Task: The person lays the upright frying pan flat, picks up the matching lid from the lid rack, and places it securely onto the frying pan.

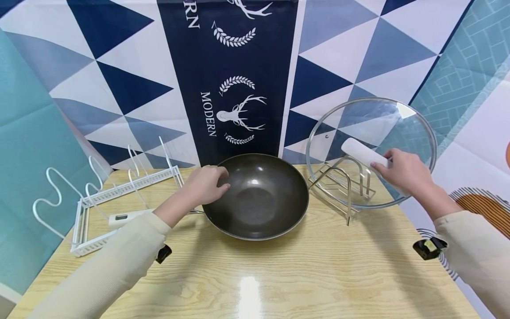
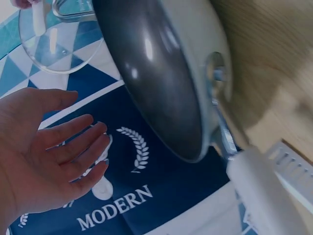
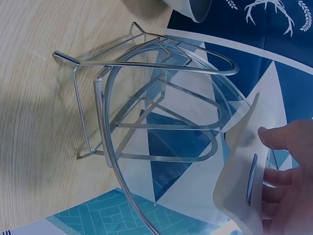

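A dark wok [image 1: 259,217] with a white handle [image 1: 129,217] sits on the wooden table, its handle pointing left. Above the wok's left rim hovers my left hand [image 1: 207,184]; the left wrist view shows its fingers spread loosely, holding nothing. My right hand [image 1: 408,170] grips the white handle [image 3: 239,181] of a large glass lid [image 1: 382,110]. The lid stands tilted upright, its lower edge among the loops of a metal wire rack [image 3: 181,127]. Thumb and fingers lie on opposite sides of the lid handle.
A white rack [image 1: 89,246] with wavy wire dividers stands on the left of the table, partly behind the wok handle and my left sleeve. A wall covering [image 1: 247,62] with triangles and deer heads rises directly behind the wok. The wooden table [image 1: 311,274] extends toward me.
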A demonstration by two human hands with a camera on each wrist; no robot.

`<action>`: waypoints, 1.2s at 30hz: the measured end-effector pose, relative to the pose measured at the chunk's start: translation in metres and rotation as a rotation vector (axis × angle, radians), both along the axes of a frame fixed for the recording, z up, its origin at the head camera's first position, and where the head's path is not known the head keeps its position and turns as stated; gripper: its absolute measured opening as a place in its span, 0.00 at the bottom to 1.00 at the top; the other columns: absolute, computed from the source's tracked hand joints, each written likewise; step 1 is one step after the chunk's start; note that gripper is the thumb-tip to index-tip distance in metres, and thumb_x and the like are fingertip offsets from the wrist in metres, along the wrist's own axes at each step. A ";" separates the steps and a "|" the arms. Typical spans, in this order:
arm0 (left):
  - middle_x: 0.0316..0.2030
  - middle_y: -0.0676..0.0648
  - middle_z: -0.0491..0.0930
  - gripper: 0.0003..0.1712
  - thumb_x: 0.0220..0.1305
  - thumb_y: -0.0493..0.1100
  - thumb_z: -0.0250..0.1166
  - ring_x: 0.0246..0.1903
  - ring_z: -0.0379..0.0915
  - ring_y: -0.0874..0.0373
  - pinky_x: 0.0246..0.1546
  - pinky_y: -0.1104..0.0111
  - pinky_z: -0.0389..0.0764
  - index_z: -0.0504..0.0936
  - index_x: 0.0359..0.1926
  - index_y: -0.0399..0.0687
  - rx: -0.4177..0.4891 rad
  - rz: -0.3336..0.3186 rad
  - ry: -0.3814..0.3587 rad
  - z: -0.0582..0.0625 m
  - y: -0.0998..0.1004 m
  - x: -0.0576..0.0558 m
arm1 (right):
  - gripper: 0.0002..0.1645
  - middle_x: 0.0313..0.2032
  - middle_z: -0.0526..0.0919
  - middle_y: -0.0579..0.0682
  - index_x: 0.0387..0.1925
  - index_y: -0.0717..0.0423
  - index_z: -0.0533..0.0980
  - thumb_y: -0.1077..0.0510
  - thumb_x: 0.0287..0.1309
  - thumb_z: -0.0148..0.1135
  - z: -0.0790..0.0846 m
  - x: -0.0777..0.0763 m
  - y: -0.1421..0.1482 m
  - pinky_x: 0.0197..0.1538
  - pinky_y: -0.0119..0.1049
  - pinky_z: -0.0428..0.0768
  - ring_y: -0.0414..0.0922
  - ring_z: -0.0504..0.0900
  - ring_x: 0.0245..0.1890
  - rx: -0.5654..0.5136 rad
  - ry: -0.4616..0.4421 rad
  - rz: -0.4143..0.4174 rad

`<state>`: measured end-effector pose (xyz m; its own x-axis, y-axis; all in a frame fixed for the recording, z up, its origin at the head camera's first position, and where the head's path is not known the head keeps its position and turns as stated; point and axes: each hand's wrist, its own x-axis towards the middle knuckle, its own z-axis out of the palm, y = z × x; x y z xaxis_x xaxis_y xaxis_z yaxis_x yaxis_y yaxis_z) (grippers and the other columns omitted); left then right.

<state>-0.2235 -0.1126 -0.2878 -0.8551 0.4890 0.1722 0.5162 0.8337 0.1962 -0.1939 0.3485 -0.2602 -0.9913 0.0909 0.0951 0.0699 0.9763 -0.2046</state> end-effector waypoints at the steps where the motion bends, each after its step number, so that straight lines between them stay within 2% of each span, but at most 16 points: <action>1: 0.43 0.44 0.84 0.17 0.61 0.47 0.63 0.45 0.80 0.49 0.47 0.56 0.80 0.82 0.47 0.43 0.010 -0.001 0.003 0.002 0.002 -0.001 | 0.40 0.41 0.78 0.72 0.56 0.75 0.66 0.39 0.66 0.49 0.000 0.000 0.001 0.31 0.52 0.75 0.65 0.78 0.37 0.002 -0.007 0.001; 7: 0.46 0.43 0.83 0.18 0.62 0.47 0.62 0.49 0.79 0.48 0.53 0.56 0.78 0.81 0.49 0.42 0.086 -0.005 -0.007 0.018 0.014 -0.009 | 0.41 0.39 0.79 0.72 0.54 0.76 0.67 0.38 0.66 0.49 -0.001 -0.003 0.004 0.29 0.50 0.75 0.63 0.78 0.34 0.018 -0.030 0.009; 12: 0.48 0.43 0.82 0.18 0.63 0.47 0.62 0.51 0.78 0.49 0.54 0.57 0.77 0.81 0.50 0.43 0.112 -0.007 -0.051 0.027 0.022 -0.013 | 0.41 0.38 0.79 0.71 0.53 0.76 0.68 0.37 0.65 0.49 0.000 -0.004 0.004 0.28 0.48 0.74 0.61 0.79 0.32 0.018 -0.045 0.008; 18: 0.50 0.44 0.82 0.18 0.64 0.48 0.61 0.52 0.78 0.51 0.55 0.58 0.77 0.80 0.52 0.45 0.123 -0.026 -0.087 0.024 0.041 -0.018 | 0.44 0.43 0.77 0.75 0.55 0.77 0.68 0.36 0.66 0.46 0.001 -0.005 0.006 0.31 0.50 0.76 0.65 0.79 0.37 0.011 -0.067 0.018; 22: 0.50 0.45 0.82 0.19 0.64 0.48 0.62 0.52 0.78 0.52 0.55 0.59 0.77 0.80 0.52 0.46 0.120 -0.036 -0.092 0.024 0.055 -0.023 | 0.46 0.46 0.75 0.77 0.56 0.78 0.67 0.34 0.66 0.44 0.002 -0.008 0.010 0.29 0.46 0.75 0.64 0.79 0.36 -0.001 -0.081 0.015; 28: 0.51 0.46 0.81 0.19 0.65 0.49 0.61 0.53 0.77 0.53 0.56 0.60 0.77 0.79 0.54 0.46 0.120 -0.049 -0.141 0.021 0.072 -0.026 | 0.44 0.38 0.79 0.72 0.50 0.73 0.72 0.32 0.65 0.45 -0.002 -0.006 0.010 0.23 0.37 0.69 0.55 0.78 0.28 -0.029 -0.044 -0.007; 33: 0.50 0.46 0.82 0.19 0.65 0.48 0.61 0.51 0.78 0.54 0.55 0.61 0.78 0.79 0.54 0.46 0.128 -0.046 -0.158 0.016 0.083 -0.030 | 0.42 0.31 0.81 0.66 0.45 0.70 0.75 0.31 0.63 0.47 -0.006 -0.005 0.007 0.21 0.36 0.66 0.51 0.76 0.23 -0.042 -0.012 -0.035; 36: 0.48 0.46 0.82 0.19 0.65 0.48 0.61 0.48 0.79 0.54 0.53 0.61 0.78 0.79 0.53 0.46 0.125 -0.045 -0.152 0.015 0.089 -0.032 | 0.42 0.32 0.81 0.66 0.46 0.69 0.75 0.30 0.63 0.47 -0.007 -0.004 0.005 0.21 0.36 0.65 0.52 0.76 0.24 -0.037 0.001 -0.051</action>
